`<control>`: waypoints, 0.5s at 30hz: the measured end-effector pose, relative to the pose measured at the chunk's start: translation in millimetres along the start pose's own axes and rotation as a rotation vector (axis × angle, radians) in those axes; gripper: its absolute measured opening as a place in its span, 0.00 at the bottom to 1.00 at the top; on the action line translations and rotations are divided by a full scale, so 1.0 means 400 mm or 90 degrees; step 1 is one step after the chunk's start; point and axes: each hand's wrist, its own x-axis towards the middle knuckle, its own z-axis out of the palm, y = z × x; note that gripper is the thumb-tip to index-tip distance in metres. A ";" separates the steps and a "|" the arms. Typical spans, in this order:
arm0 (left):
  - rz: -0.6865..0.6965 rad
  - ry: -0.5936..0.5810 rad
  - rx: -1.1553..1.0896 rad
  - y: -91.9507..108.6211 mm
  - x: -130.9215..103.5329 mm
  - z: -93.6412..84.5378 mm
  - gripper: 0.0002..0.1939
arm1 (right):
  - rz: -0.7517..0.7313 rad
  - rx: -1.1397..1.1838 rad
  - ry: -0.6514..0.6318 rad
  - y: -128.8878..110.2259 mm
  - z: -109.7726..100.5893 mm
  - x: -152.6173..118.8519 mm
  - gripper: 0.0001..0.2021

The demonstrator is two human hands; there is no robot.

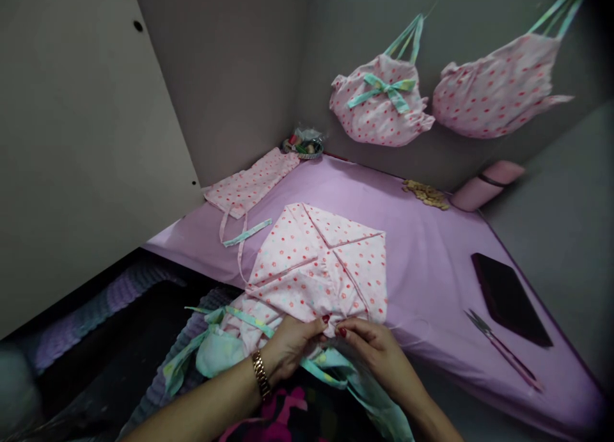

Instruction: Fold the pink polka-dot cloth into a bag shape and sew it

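Note:
A pink cloth with red dots lies partly on the table, with folded seams meeting near its middle. Its near edge is gathered between my hands. My left hand is closed, thumb and fingers pinching that edge. Close beside it, my right hand pinches the same gathered spot with its fingertips. Whether a needle is between the right fingers is too small to tell. Mint-green fabric with ties hangs below the cloth, on both sides of my wrists and over my lap.
Scissors and a dark tablet-like slab lie right on the purple-covered table. Farther back are a pink cylinder, a tan pile, a small basket and another dotted cloth. Two dotted pieces hang above.

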 end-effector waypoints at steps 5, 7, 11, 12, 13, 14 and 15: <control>0.012 -0.004 0.015 -0.001 0.000 0.001 0.15 | 0.016 0.066 0.008 0.004 0.021 0.009 0.16; 0.029 -0.005 0.011 0.000 0.000 0.002 0.14 | 0.016 0.071 0.034 0.001 0.028 0.012 0.15; 0.041 -0.017 -0.001 -0.001 -0.001 0.002 0.16 | 0.006 0.071 0.064 -0.011 0.029 0.004 0.12; 0.039 -0.017 0.000 -0.001 -0.002 0.002 0.16 | 0.000 0.065 0.071 -0.013 0.028 -0.001 0.11; 0.034 -0.014 0.002 -0.001 -0.003 0.001 0.16 | -0.007 0.056 0.078 -0.015 0.029 -0.005 0.10; 0.029 -0.011 0.006 -0.001 -0.003 0.000 0.16 | -0.013 0.043 0.088 -0.017 0.032 -0.009 0.09; 0.025 -0.012 0.010 0.000 -0.003 -0.002 0.17 | -0.019 0.030 0.100 -0.019 0.036 -0.012 0.08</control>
